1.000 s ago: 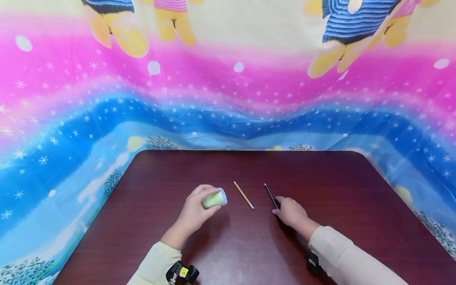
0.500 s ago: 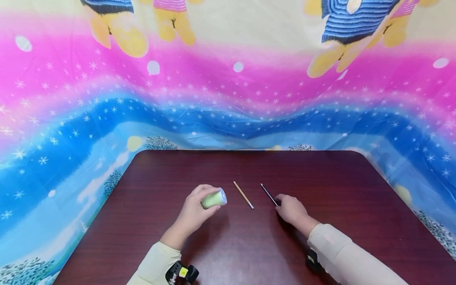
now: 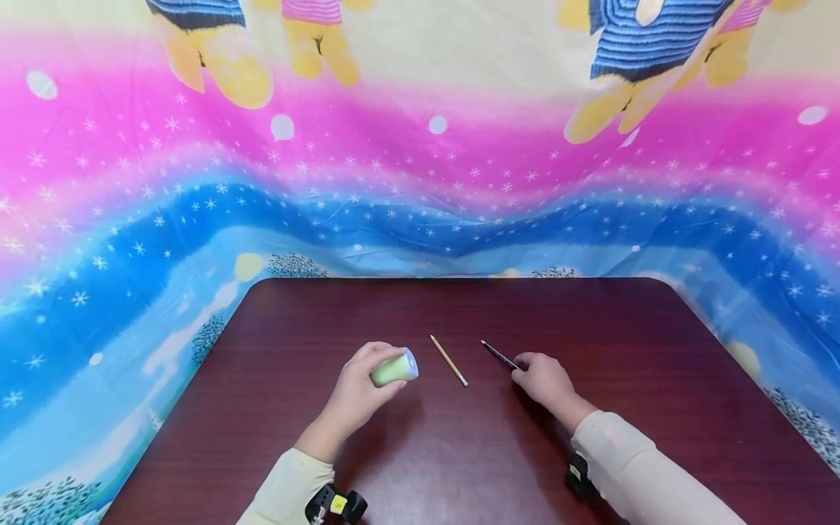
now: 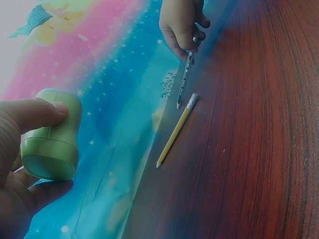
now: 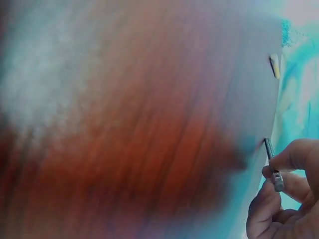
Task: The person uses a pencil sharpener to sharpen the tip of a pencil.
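My left hand (image 3: pixel 357 383) holds a small light-green, barrel-shaped pencil sharpener (image 3: pixel 390 370) above the table, its pale end facing right. In the left wrist view the thumb lies along the green sharpener (image 4: pixel 55 122) and the fingers support it from below. My right hand (image 3: pixel 543 380) pinches a black pencil (image 3: pixel 499 354) near its back end, and the tip points up and left. The right wrist view shows thumb and fingers around the metallic end of this black pencil (image 5: pixel 277 180). Between both hands a yellow pencil (image 3: pixel 449 360) lies on the table, eraser end toward me.
The dark red-brown wooden table (image 3: pixel 453 452) has rounded far corners. A colourful printed cloth (image 3: pixel 407 168) hangs behind it and along its sides. A black wrist camera (image 3: pixel 337 503) sits on the left sleeve, another black device (image 3: pixel 577 475) on the right.
The black pencil has swung so its tip points further left, and my right hand has shifted slightly right and away from me. My left hand and the yellow pencil stay put.
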`<state>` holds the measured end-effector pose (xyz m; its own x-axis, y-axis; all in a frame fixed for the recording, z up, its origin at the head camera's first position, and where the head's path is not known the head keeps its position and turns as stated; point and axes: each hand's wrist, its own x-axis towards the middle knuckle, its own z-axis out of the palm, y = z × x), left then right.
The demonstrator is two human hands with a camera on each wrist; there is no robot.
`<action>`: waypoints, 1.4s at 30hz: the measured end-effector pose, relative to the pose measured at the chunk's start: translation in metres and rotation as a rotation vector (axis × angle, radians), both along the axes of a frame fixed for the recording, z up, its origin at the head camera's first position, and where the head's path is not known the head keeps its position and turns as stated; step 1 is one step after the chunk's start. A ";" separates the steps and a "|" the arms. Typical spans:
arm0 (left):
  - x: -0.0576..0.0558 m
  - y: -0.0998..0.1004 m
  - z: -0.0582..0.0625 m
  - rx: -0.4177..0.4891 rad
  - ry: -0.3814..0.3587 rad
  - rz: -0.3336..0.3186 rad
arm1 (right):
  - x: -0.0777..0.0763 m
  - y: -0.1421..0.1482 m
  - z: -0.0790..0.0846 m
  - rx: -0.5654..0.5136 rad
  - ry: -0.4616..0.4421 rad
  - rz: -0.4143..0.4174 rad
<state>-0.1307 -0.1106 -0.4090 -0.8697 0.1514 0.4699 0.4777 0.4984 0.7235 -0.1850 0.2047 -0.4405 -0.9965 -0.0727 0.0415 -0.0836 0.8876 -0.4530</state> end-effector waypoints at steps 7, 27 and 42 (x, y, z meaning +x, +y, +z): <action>0.000 0.000 -0.001 0.002 0.006 0.006 | -0.001 0.006 0.003 -0.052 0.086 0.005; 0.000 0.000 -0.003 -0.027 -0.064 -0.031 | 0.038 0.006 0.019 -0.218 0.392 0.017; -0.002 0.006 0.002 -0.100 -0.047 -0.118 | 0.063 -0.005 0.029 -0.150 0.571 0.106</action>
